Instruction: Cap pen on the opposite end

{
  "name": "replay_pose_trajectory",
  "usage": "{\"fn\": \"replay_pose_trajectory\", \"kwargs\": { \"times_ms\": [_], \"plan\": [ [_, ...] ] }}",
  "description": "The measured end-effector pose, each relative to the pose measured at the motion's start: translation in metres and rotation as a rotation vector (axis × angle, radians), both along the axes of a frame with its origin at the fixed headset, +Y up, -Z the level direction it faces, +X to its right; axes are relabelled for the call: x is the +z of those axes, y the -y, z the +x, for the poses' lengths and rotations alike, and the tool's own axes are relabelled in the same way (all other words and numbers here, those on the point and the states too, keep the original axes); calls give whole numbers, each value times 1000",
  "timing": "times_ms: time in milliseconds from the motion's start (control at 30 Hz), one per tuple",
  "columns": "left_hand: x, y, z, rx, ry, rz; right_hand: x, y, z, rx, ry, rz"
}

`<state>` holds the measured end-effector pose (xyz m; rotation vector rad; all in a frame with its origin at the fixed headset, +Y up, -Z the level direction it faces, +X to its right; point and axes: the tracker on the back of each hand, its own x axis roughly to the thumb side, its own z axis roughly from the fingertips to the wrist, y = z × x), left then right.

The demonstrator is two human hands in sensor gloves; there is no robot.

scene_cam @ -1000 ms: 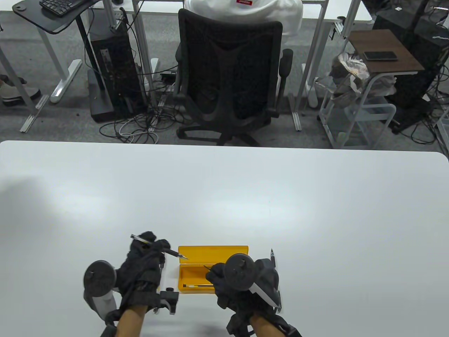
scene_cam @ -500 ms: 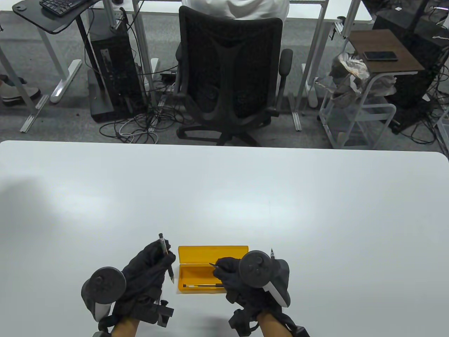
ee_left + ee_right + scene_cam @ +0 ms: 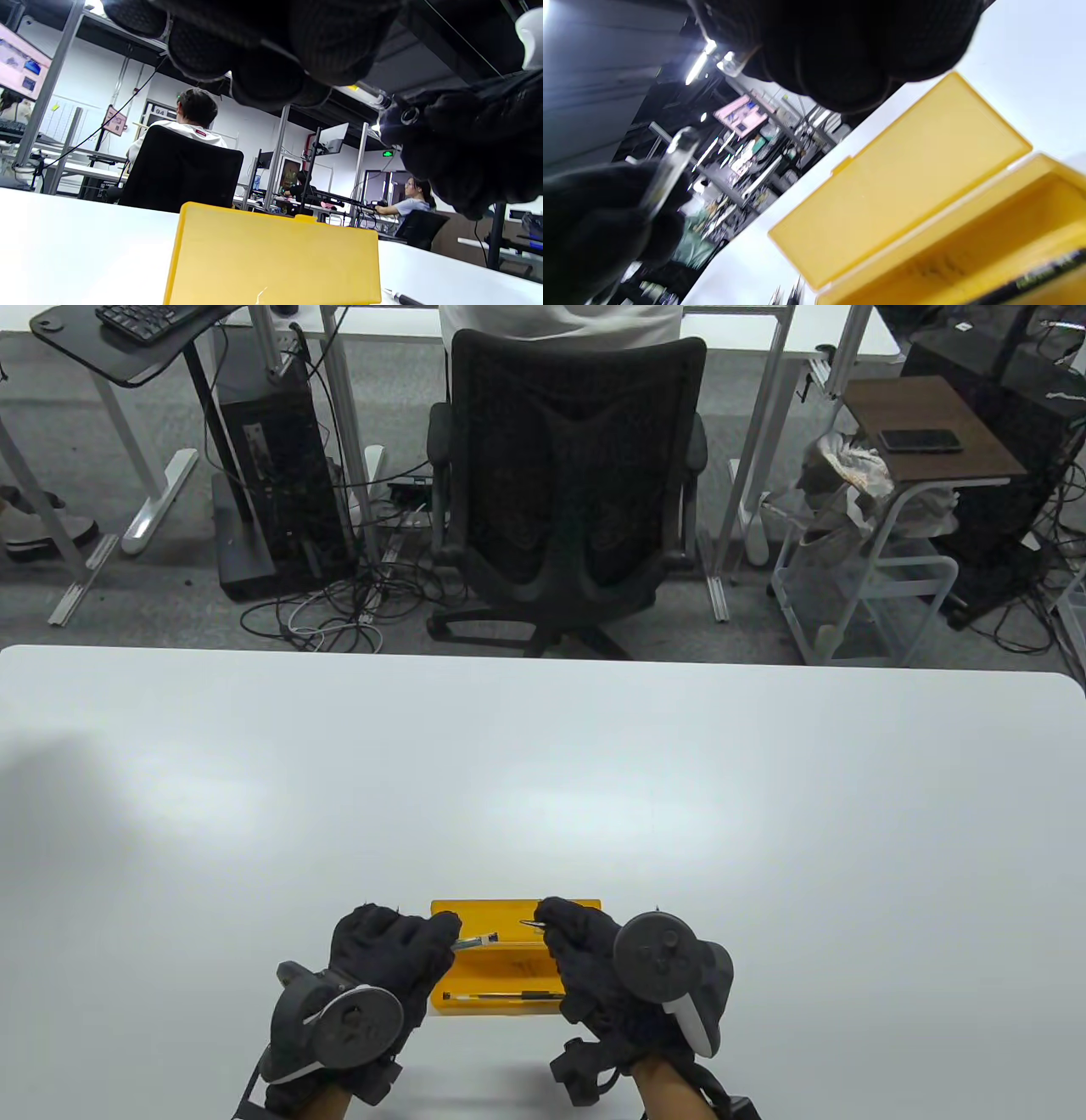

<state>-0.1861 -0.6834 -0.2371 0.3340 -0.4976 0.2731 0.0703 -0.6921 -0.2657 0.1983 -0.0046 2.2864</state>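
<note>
We pinch the thin clear plastic pen [image 3: 477,940] in our left hand [image 3: 386,954] and its small cap [image 3: 533,924] in our right hand [image 3: 585,954]; both seem light, stiff and slippery, so we hold near the ends.

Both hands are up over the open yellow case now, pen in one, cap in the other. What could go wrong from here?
The left hand shows only a short stub of the pen, and the cap in the right hand is nearly hidden by the fingers, so misalignment is likely. Both hover over the open yellow case; a slipped cap could drop in beside the spare pen. A hard push could knock the lid.
</note>
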Motion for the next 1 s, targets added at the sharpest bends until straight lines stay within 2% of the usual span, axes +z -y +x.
{"fn": "replay_pose_trajectory", "kwargs": {
  "times_ms": [133, 400, 633, 733, 800, 1000],
  "plan": [
    [0, 1, -1, 10, 6, -10, 1, 5, -8, 54, -12, 7],
    [1, -1, 2, 18, 22, -8, 3, 7, -16, -12, -35, -3],
    [4, 2, 12, -61, 59, -10, 4, 8, -19, -14, -121, -52],
    [4, 2, 13, -68, 68, -18, 5, 9, -20, 39, -116, -53],
    [5, 2, 14, -81, 74, -16, 5, 7, -21, 139, -87, -27],
    [5, 5, 18, -107, 83, -28, 7, 8, -27, 246, -147, 8]
  ]
}}
